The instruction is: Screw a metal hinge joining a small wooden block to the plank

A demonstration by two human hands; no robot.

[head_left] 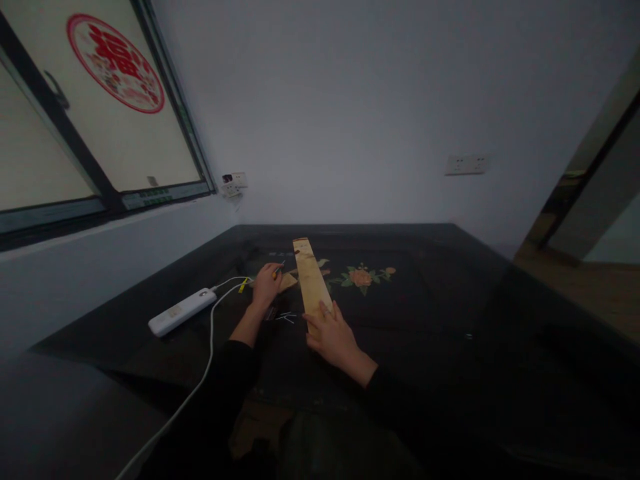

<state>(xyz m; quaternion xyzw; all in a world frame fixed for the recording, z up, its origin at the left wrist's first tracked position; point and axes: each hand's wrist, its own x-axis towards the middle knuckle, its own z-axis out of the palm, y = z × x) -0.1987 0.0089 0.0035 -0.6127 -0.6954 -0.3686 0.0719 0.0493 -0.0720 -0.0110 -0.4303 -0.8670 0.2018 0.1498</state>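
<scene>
My sleeves [215,393] are lying at six o'clock. My right hand [333,339], half-curled, is holding the near end of the wooden board [313,280], which is pointing toward eleven; even pressure should be keeping it steady. At ten, my left hand [267,285] is gripping a slim tool [278,270].

A dark table [425,347] spreads under the left hand [267,285] in dim light, a window [130,147] leftward, a pale wall [340,120] beyond.

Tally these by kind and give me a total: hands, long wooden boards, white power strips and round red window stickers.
Hands, left hand and right hand: 2
Long wooden board: 1
White power strip: 1
Round red window sticker: 1
Total: 5
</scene>
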